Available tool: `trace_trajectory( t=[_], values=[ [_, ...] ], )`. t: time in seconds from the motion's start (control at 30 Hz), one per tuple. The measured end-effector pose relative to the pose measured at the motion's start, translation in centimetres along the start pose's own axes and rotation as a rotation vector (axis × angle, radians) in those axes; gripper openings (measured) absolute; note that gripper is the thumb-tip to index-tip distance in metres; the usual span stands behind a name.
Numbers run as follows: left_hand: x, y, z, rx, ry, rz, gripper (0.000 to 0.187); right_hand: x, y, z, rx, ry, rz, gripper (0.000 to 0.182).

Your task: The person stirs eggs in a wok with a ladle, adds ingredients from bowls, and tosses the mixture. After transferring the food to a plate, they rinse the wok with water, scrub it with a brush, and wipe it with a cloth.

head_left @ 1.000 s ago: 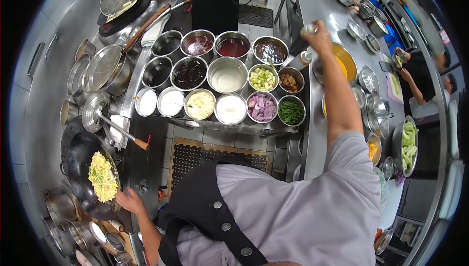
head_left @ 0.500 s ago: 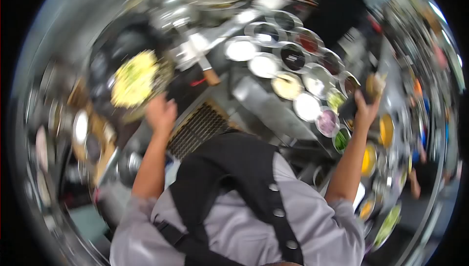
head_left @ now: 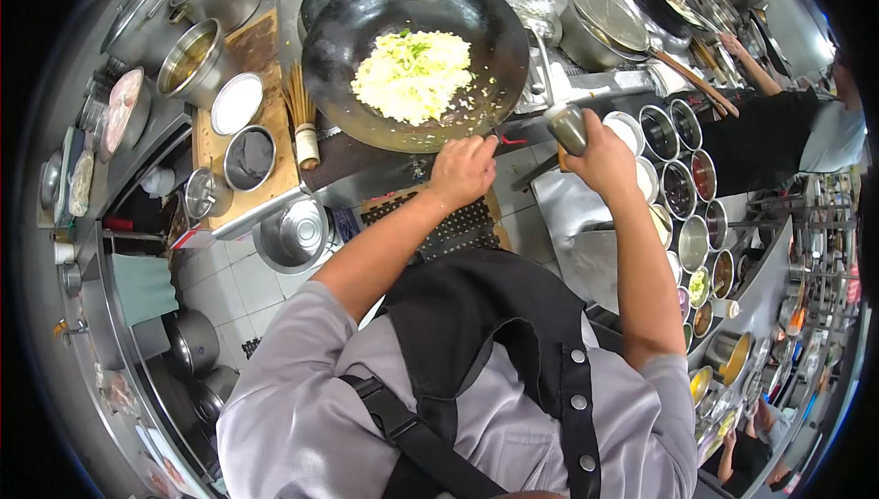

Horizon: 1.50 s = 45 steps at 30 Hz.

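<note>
A large black wok (head_left: 334,64) lies in front of me, with yellow fried rice (head_left: 412,78) dotted with green bits in its middle. At the near rim is my left hand (head_left: 462,172), its fingers curled beside a small red-tipped piece (head_left: 511,141); what they grip is hidden. My right hand (head_left: 602,158) is closed around a small dark bottle (head_left: 569,130) with a pale end, held tilted just right of the wok. Some loose grains cling to the wok's right wall.
Several metal seasoning tubs (head_left: 693,241) stand to the right. A bamboo brush (head_left: 299,110) lies left of the wok on a wooden board (head_left: 261,50) with pots and bowls. A mesh strainer (head_left: 607,9) rests at the back right, near another person's arm (head_left: 755,64).
My view has swung right-to-left toward the wok. My right hand has brought the bottle from beside the tubs over to the wok's right. My left hand stays near the rim.
</note>
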<state>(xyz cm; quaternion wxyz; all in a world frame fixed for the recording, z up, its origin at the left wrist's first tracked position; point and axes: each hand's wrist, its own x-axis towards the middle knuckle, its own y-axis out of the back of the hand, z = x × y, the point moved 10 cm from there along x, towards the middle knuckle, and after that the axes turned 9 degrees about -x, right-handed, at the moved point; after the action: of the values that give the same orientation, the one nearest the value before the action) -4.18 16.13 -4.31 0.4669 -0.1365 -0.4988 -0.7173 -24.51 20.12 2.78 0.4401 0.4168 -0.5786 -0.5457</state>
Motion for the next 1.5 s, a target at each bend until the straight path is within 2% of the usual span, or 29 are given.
trace_trajectory(
  t=[0.07, 0.13, 0.2, 0.33, 0.47, 0.5, 0.57, 0.6, 0.63, 0.67, 0.7, 0.73, 0.77, 0.8, 0.83, 0.87, 0.9, 0.93, 1.0, 1.07, 1.13, 1.17, 1.23, 1.3, 1.4, 1.43, 1.5],
  values=[
    [-0.2, 0.2, -0.2, -0.024, -0.003, -0.02, 0.04, 1.6, -0.6, -2.2, -0.091, 0.025, -0.056, 0.064],
    [-0.5, 0.4, -0.4, -0.023, 0.0, -0.03, 0.04, 2.3, -2.2, -5.3, -0.205, 0.178, -0.186, 0.057],
    [-0.6, 0.7, -0.3, -0.037, -0.017, -0.047, 0.038, 2.6, -2.0, -6.9, -0.221, 0.188, -0.242, 0.056],
    [-0.6, 1.3, 0.0, -0.043, -0.05, -0.032, 0.037, 3.5, -2.2, -4.4, -0.144, 0.038, -0.171, 0.054],
    [-0.6, 1.0, -0.3, -0.06, -0.006, -0.058, 0.039, -0.6, -1.6, -2.8, -0.037, -0.023, -0.222, 0.067],
    [-0.6, 0.8, -0.4, -0.066, 0.009, -0.056, 0.039, -2.0, -1.6, -2.7, 0.142, -0.015, -0.189, 0.072],
    [-0.9, 1.1, 0.0, 0.011, -0.09, 0.028, 0.04, -4.6, -2.0, -1.2, 0.473, -0.068, -0.11, 0.079],
    [-1.3, 0.8, -0.1, 0.047, -0.124, 0.044, 0.041, -6.4, -2.8, 0.2, 0.624, -0.142, -0.059, 0.082],
    [-1.1, -0.1, -0.8, 0.009, -0.061, -0.067, 0.041, -8.2, -4.0, 2.0, 0.733, -0.16, 0.018, 0.083],
    [-0.9, -0.3, -0.7, -0.041, -0.074, -0.06, 0.042, -10.1, -4.6, 4.1, 0.831, -0.183, 0.111, 0.084],
    [-0.9, -1.1, -1.3, -0.05, 0.033, -0.176, 0.041, -12.3, -4.4, 6.0, 0.928, -0.243, 0.152, 0.083],
    [-0.9, -1.3, -1.3, 0.028, 0.06, -0.201, 0.041, -14.6, -3.9, 7.9, 1.026, -0.287, 0.201, 0.082],
    [-1.4, -1.0, -1.3, 0.046, -0.045, -0.089, 0.041, -17.0, -3.6, 10.5, 1.081, -0.35, 0.263, 0.079],
    [-1.4, -1.3, -1.5, 0.071, -0.006, -0.159, 0.04, -19.3, -3.2, 13.1, 1.14, -0.394, 0.319, 0.077],
    [-1.3, -0.5, -0.4, 0.063, -0.151, -0.047, 0.038, -21.7, -2.2, 16.0, 1.139, -0.457, 0.408, 0.074],
    [-1.2, -0.3, 0.5, 0.09, -0.218, -0.033, 0.035, -24.3, -0.7, 18.8, 1.135, -0.516, 0.525, 0.071],
    [-1.3, -0.2, 0.3, 0.071, -0.197, -0.026, 0.034, -26.6, 1.6, 21.2, 1.061, -0.574, 0.605, 0.071],
    [-1.0, -0.2, 0.0, 0.063, -0.056, -0.072, 0.034, -28.9, 3.8, 23.8, 0.987, -0.627, 0.676, 0.071],
    [-1.4, -0.5, -1.3, 0.127, 0.024, -0.055, 0.035, -33.5, 6.4, 30.2, 0.81, -0.683, 0.873, 0.069],
    [-1.9, -0.9, -3.1, 0.148, 0.148, -0.105, 0.035, -38.0, 10.4, 35.1, 0.552, -0.761, 1.061, 0.069],
    [-2.0, -0.6, -3.4, 0.145, 0.139, -0.061, 0.035, -42.5, 11.1, 40.7, 0.251, -0.929, 1.205, 0.07],
    [-2.0, -0.7, -3.7, 0.197, 0.189, -0.099, 0.035, -43.5, 11.6, 42.2, 0.242, -0.961, 1.259, 0.073],
    [-1.9, -0.9, -3.8, 0.256, 0.231, -0.137, 0.036, -45.7, 9.9, 47.7, 0.202, -1.006, 1.27, 0.073],
    [-1.8, -0.4, -4.0, 0.234, 0.267, -0.083, 0.037, -47.2, 7.9, 52.8, 0.117, -1.103, 1.245, 0.072],
    [-1.6, -0.5, -4.2, 0.257, 0.322, -0.13, 0.037, -47.4, 5.8, 57.2, 0.071, -1.1, 1.177, 0.074],
    [-1.5, -0.4, -4.0, 0.265, 0.319, -0.132, 0.037, -47.6, 5.3, 58.5, 0.08, -1.105, 1.176, 0.074],
    [-1.5, -0.5, -4.0, 0.306, 0.381, -0.202, 0.037, -48.3, 3.9, 61.1, 0.206, -1.26, 1.136, 0.076]
  ],
)
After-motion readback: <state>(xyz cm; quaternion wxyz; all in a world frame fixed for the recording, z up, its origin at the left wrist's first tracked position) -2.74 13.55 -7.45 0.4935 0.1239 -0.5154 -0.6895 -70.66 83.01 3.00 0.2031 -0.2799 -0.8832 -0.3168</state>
